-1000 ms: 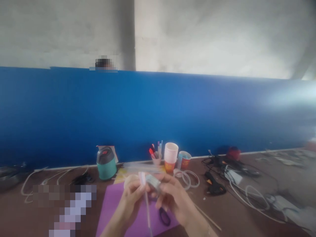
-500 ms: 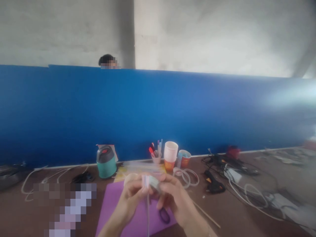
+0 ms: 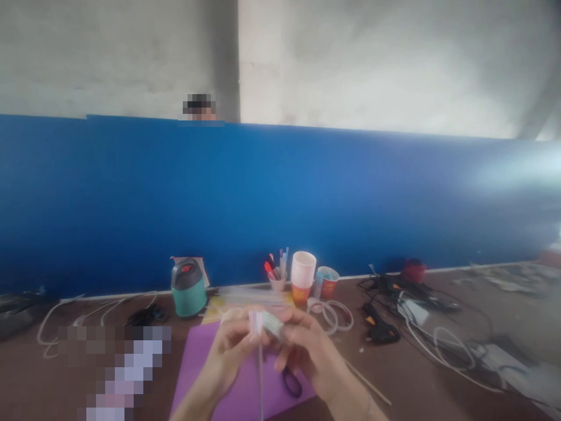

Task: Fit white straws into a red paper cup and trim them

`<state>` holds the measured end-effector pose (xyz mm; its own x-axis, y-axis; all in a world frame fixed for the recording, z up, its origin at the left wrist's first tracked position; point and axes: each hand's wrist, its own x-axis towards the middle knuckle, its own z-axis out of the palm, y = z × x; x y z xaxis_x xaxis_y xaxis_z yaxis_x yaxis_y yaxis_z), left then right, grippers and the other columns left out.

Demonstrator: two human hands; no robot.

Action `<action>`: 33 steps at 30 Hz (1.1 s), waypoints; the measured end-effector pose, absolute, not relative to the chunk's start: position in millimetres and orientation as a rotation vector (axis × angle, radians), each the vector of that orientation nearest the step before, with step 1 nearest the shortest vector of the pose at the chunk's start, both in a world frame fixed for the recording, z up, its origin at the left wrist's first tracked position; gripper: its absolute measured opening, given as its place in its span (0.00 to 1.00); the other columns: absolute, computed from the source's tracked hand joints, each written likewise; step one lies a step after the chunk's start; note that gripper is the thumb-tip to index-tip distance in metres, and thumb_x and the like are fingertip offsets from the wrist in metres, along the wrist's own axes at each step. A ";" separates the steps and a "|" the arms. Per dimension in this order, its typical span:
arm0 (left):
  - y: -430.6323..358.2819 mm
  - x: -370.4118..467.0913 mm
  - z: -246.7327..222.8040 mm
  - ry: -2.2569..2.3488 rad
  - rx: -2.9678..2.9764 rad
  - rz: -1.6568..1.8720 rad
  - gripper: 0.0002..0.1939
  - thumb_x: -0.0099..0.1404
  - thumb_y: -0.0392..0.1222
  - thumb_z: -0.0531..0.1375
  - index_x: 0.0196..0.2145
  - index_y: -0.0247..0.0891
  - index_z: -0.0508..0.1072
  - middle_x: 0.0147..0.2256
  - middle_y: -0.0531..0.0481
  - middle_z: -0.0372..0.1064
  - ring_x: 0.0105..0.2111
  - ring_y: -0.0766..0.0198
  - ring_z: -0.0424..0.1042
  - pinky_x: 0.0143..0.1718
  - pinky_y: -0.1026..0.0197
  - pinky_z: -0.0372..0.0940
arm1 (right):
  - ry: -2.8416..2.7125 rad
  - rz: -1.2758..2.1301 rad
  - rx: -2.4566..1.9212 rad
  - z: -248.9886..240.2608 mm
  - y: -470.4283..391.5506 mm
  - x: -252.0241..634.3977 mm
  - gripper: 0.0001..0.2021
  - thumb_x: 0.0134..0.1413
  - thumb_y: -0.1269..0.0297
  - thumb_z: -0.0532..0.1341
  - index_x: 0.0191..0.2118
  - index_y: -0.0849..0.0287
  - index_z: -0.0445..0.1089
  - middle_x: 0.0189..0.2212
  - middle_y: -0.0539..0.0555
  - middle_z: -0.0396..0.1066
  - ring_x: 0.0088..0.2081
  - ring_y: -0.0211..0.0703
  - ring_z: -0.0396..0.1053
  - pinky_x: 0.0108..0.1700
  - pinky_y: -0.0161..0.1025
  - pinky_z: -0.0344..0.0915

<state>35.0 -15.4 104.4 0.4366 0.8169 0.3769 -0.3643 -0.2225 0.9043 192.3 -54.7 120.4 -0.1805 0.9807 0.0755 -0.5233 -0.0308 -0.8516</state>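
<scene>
My left hand (image 3: 232, 345) pinches one end of a small whitish, pink-striped piece (image 3: 256, 323), from which a thin pale strip (image 3: 260, 380) hangs down. My right hand (image 3: 307, 345) is closed round the other side, a grey-green rounded part (image 3: 272, 325); blur hides its exact shape. Below my right fingers shows a dark scissor-like loop (image 3: 291, 382); whether the fingers hold it is unclear. Both hands are over a purple sheet (image 3: 197, 356) on the brown table.
Behind the hands stand a teal container (image 3: 188, 298), a pen cup (image 3: 277, 283), stacked paper cups (image 3: 303, 270) and a red cup (image 3: 328, 283). White rings, a wooden stick (image 3: 368, 383), a glue gun (image 3: 381, 330) and cables lie right. A person's head shows above the blue partition (image 3: 280, 193).
The striped piece and my left fingers have shifted slightly left, with the hanging strip. My right hand keeps nearly the same place. The person's head beyond the partition has moved a little right.
</scene>
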 end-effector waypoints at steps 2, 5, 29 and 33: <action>-16.9 33.8 107.2 0.459 1.446 1.154 0.12 0.56 0.48 0.62 0.23 0.37 0.77 0.37 0.43 0.69 0.40 0.54 0.67 0.34 0.61 0.63 | -0.918 1.546 -0.681 119.6 -55.2 191.8 0.11 0.41 0.63 0.65 0.30 0.61 0.65 0.21 0.52 0.72 0.15 0.37 0.69 0.11 0.24 0.47; -19.9 33.6 111.3 0.484 1.494 1.145 0.13 0.56 0.50 0.62 0.24 0.37 0.78 0.41 0.42 0.69 0.42 0.51 0.66 0.34 0.60 0.64 | -0.896 1.542 -0.691 117.3 -55.2 191.3 0.11 0.40 0.63 0.66 0.29 0.60 0.64 0.20 0.51 0.71 0.15 0.38 0.69 0.11 0.25 0.47; -19.9 41.8 107.2 0.445 1.458 1.094 0.15 0.58 0.49 0.60 0.24 0.34 0.77 0.35 0.44 0.67 0.30 0.63 0.66 0.29 0.63 0.62 | -0.890 1.423 -0.868 122.4 -58.5 188.0 0.05 0.37 0.69 0.58 0.26 0.59 0.62 0.21 0.50 0.72 0.15 0.33 0.64 0.14 0.26 0.49; -19.6 42.3 106.8 0.425 1.459 1.083 0.14 0.58 0.48 0.60 0.24 0.35 0.77 0.33 0.45 0.67 0.31 0.61 0.67 0.31 0.62 0.62 | -0.854 1.367 -0.927 121.4 -56.6 185.8 0.03 0.37 0.69 0.56 0.25 0.60 0.62 0.17 0.48 0.69 0.11 0.29 0.59 0.12 0.26 0.45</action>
